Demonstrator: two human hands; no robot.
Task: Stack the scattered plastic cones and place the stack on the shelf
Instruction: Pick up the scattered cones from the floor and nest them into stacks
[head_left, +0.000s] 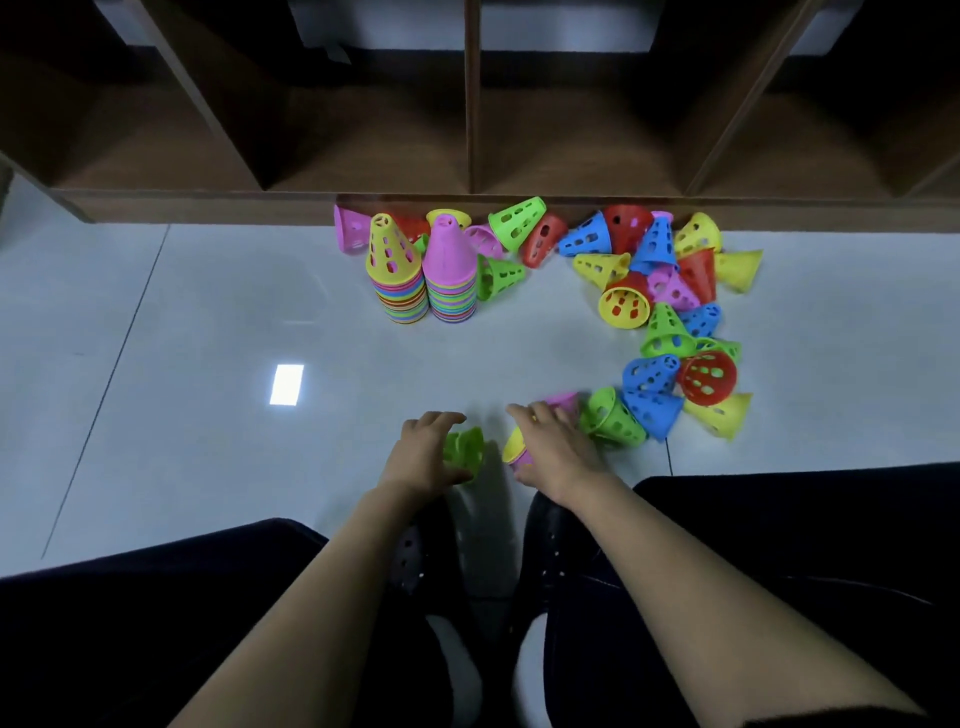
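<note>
- A green cone (466, 448) is grasped by the left hand (423, 457), with fingers and thumb curled round it, low over the floor (182, 338).
- A yellow-rimmed cone (513, 448), with pink showing beneath it, is gripped by the right hand (558, 447); this area is blurred.
- Loose cones (670, 291) are scattered from just right of that hand to the far shelf (470, 130).
- Two upright stacks, a yellow-topped stack (393, 270) and a pink-topped stack (450, 270), are set side by side on the floor against the shelf base, left of centre.
</note>
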